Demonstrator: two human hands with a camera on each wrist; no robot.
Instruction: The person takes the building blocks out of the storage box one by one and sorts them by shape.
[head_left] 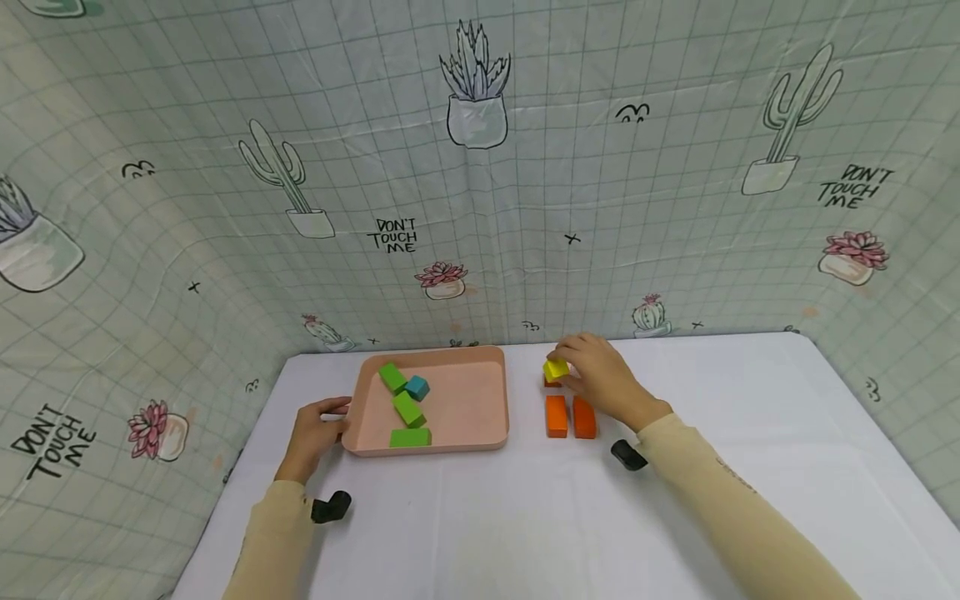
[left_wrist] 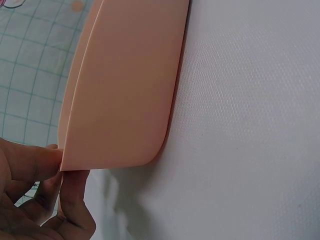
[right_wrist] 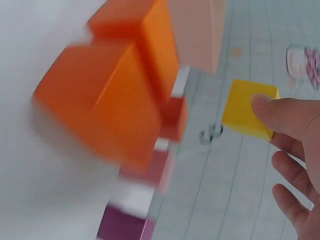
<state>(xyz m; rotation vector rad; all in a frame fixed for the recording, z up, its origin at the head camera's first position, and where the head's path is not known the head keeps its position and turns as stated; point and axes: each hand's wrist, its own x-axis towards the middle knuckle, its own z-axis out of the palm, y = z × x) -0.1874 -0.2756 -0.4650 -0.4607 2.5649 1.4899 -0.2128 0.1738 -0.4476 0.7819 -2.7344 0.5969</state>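
Observation:
At the left end of the pink tray, my left hand pinches the rim between thumb and fingers, as the left wrist view shows. My right hand holds a yellow cube between thumb and fingertips, to the right of the tray. In the right wrist view the yellow cube appears apart from the other blocks. Two orange blocks stand side by side near that hand. A red block, a pink block and a purple block show beyond them; the head view mostly hides these.
Inside the tray lie three green blocks and a blue cube. A white cloth covers the table. Behind it hangs a checked curtain with cactus drawings. Black wrist mounts show beside both sleeves.

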